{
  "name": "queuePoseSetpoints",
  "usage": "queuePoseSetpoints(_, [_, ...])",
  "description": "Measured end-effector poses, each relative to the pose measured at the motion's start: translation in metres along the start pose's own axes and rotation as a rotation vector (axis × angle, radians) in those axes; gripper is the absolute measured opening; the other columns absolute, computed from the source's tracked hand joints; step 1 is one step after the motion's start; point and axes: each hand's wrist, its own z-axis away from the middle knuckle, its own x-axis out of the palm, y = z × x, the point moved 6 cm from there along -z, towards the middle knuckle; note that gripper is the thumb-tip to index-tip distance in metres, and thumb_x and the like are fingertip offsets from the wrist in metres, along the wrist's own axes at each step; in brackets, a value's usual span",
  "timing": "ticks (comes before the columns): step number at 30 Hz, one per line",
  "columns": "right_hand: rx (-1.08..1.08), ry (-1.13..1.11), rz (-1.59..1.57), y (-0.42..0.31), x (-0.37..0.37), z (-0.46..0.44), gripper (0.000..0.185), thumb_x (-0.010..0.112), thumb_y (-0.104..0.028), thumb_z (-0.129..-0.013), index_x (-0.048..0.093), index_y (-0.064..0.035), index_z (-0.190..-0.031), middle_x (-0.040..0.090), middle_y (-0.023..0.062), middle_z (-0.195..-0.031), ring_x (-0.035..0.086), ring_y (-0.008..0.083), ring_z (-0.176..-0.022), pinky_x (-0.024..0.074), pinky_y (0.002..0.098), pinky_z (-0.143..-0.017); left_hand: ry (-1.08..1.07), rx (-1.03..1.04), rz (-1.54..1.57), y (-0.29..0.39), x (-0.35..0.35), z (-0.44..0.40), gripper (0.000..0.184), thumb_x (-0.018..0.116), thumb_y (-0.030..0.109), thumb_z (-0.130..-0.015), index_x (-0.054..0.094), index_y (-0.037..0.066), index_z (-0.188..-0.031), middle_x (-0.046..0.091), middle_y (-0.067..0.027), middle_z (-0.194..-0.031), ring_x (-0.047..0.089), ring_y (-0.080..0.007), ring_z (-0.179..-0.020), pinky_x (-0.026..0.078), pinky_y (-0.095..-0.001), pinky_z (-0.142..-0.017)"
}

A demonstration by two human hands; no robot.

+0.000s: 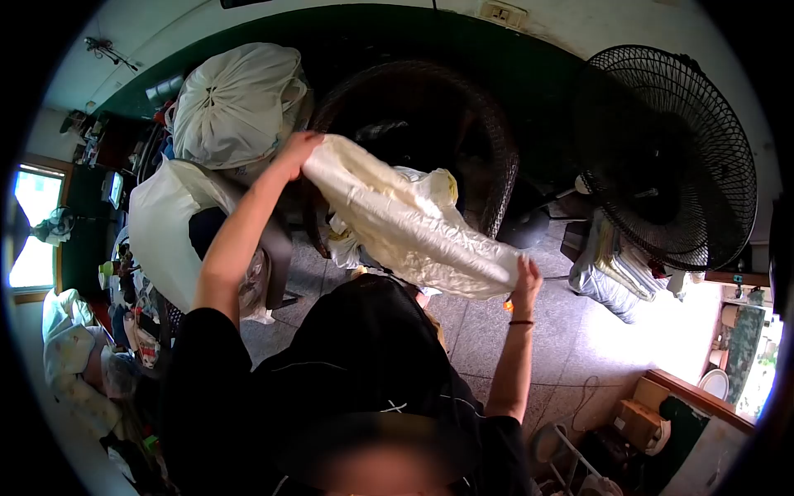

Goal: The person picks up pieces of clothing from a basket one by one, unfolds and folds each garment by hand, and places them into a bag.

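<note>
A cream-coloured, slightly shiny cloth is stretched between my two hands, sloping down from left to right. My left hand grips its upper left corner with fingers closed. At the lower right end, my right hand is closed on the cloth's edge, with a dark band round the wrist. Creases run along the cloth's length, and its middle hangs in front of a round dark wicker chair. Behind the cloth, a white and yellow bundle shows in part on the chair.
A large tied white bag stands at the back left, above a white-covered item. To the right are a big black fan and a stack of folded textiles. Cardboard boxes sit at the lower right on the tiled floor.
</note>
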Motion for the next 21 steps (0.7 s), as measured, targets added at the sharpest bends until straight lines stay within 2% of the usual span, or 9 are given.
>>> queuePoseSetpoints(2, [-0.156,-0.028,0.036,-0.076,0.028,0.016,0.038,0.062,-0.018,-0.080,0.054,0.0045,-0.109,0.060,0.0055,-0.084,0.053,0.0106,-0.076,0.0425,0.0221,-0.067,-0.130,0.061,0.092,0.037,-0.003,-0.011,0.020,0.059,0.017,-0.080,0.060,0.003,-0.094,0.061,-0.0072,-0.086,0.057,-0.0166,-0.075,0.046,-0.0293,-0.066])
queuePoseSetpoints(5, [-0.118,-0.229,0.054,-0.115,0.025,0.005,0.031,0.066,-0.024,-0.076,0.062,0.0021,-0.093,0.059,0.0025,-0.076,0.052,0.0083,-0.068,0.0418,0.0219,-0.063,-0.181,0.139,0.144,0.094,-0.007,-0.005,0.021,0.056,0.012,-0.081,0.058,0.005,-0.101,0.058,-0.0052,-0.092,0.056,-0.0155,-0.081,0.047,-0.0299,-0.068])
queuePoseSetpoints(8, [-0.263,-0.547,0.298,-0.163,0.037,0.022,0.038,0.071,-0.033,-0.069,0.063,0.0021,-0.079,0.059,0.0014,-0.069,0.049,0.0070,-0.063,0.0404,0.0207,-0.060,-0.200,0.217,0.075,0.138,-0.014,-0.001,0.022,0.053,0.011,-0.082,0.057,0.005,-0.103,0.058,-0.0047,-0.093,0.055,-0.0149,-0.080,0.046,-0.0284,-0.070])
queuePoseSetpoints(11, [-0.214,-0.670,0.624,-0.190,0.052,0.046,0.028,0.071,-0.017,-0.067,0.062,0.0053,-0.081,0.060,0.0035,-0.071,0.051,0.0076,-0.064,0.0427,0.0239,-0.060,-0.202,0.251,0.029,0.163,-0.021,0.002,0.023,0.050,0.012,-0.083,0.055,0.004,-0.104,0.057,-0.0046,-0.097,0.053,-0.0142,-0.088,0.044,-0.0269,-0.076])
queuePoseSetpoints(15, [-0.374,-0.533,0.947,-0.206,0.059,0.061,0.023,0.068,-0.008,-0.064,0.062,0.0042,-0.083,0.062,0.0063,-0.073,0.056,0.0124,-0.065,0.0443,0.0260,-0.060,-0.198,0.362,-0.043,0.179,-0.036,0.019,0.022,0.049,0.012,-0.083,0.056,0.005,-0.103,0.057,-0.0032,-0.093,0.052,-0.0122,-0.085,0.043,-0.0254,-0.073])
queuePoseSetpoints(17, [-0.762,-0.215,1.138,-0.233,0.060,0.081,0.022,0.065,-0.003,-0.062,0.062,0.0025,-0.083,0.062,0.0078,-0.077,0.059,0.0194,-0.069,0.0452,0.0270,-0.061,-0.175,0.315,-0.241,0.169,-0.046,0.033,0.020,0.051,0.011,-0.082,0.058,0.005,-0.100,0.057,-0.0019,-0.089,0.051,-0.0103,-0.081,0.042,-0.0242,-0.070])
queuePoseSetpoints(18, [-0.736,-0.130,1.203,-0.242,0.062,0.096,0.019,0.065,-0.003,-0.061,0.063,-0.0015,-0.081,0.062,0.0078,-0.081,0.060,0.0243,-0.074,0.0464,0.0305,-0.062,-0.158,0.266,-0.351,0.158,-0.058,0.037,0.019,0.052,0.010,-0.081,0.059,0.005,-0.098,0.057,-0.0011,-0.088,0.051,-0.0092,-0.080,0.042,-0.0238,-0.068])
queuePoseSetpoints(19, [-0.739,-0.123,1.204,-0.249,0.068,0.113,0.019,0.065,-0.003,-0.061,0.063,-0.0015,-0.081,0.062,0.0078,-0.081,0.060,0.0243,-0.074,0.0464,0.0305,-0.062,-0.206,0.311,-0.462,0.141,-0.072,0.032,0.018,0.053,0.010,-0.079,0.060,0.005,-0.095,0.057,-0.0002,-0.084,0.051,-0.0088,-0.077,0.042,-0.0241,-0.066])
queuePoseSetpoints(21, [-1.139,-0.145,0.974,-0.272,0.088,0.165,0.013,0.064,0.001,-0.064,0.063,-0.0017,-0.077,0.062,0.0122,-0.087,0.059,0.0275,-0.078,0.0465,0.0343,-0.068,-0.326,0.288,-0.678,0.093,-0.096,0.025,0.015,0.056,0.010,-0.075,0.062,0.005,-0.088,0.058,0.0001,-0.077,0.051,-0.0086,-0.071,0.042,-0.0251,-0.063])
